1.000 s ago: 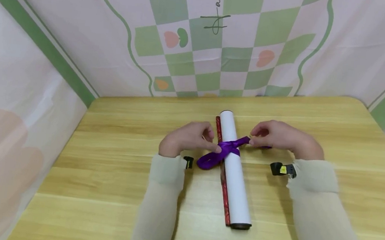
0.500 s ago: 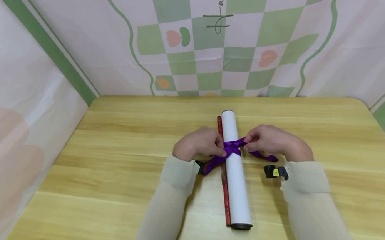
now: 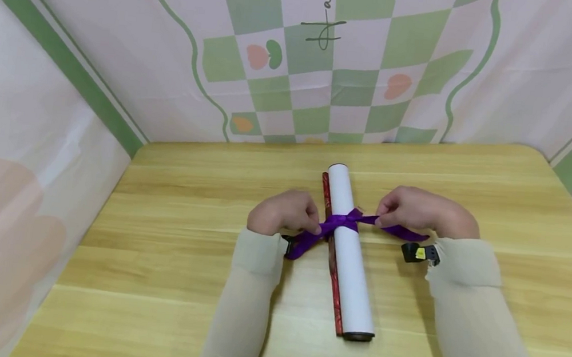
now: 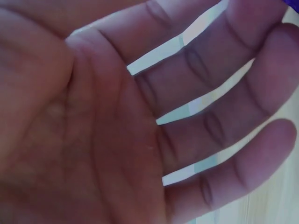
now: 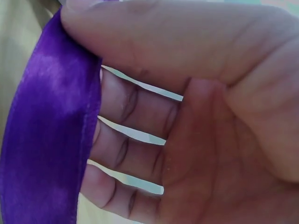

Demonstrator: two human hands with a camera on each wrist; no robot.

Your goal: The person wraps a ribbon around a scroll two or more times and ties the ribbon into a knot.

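Observation:
A white paper roll [image 3: 353,285] with dark round ends lies lengthwise on the table, a dark red patterned strip [image 3: 335,298] along its left side. Around its middle runs a purple ribbon [image 3: 345,221], crossed or knotted on top. My left hand [image 3: 285,210] pinches the ribbon just left of the roll, and a length of it hangs below those fingers. To the right of the roll, my right hand [image 3: 412,209] pinches the other side between thumb and fingers. In the right wrist view the ribbon [image 5: 51,121] drops from under the thumb. The left wrist view mostly shows the palm [image 4: 121,135].
The wooden table [image 3: 169,259] reaches back to a green-and-white checked cloth [image 3: 357,87]. Another cloth wall [image 3: 40,149] stands along the left. A black strap with a yellow mark [image 3: 419,253] sits at the right wrist.
Both hands came in toward the roll, then drew apart again, pulling the ribbon sideways. The left loop has narrowed, and the right tail now extends farther out.

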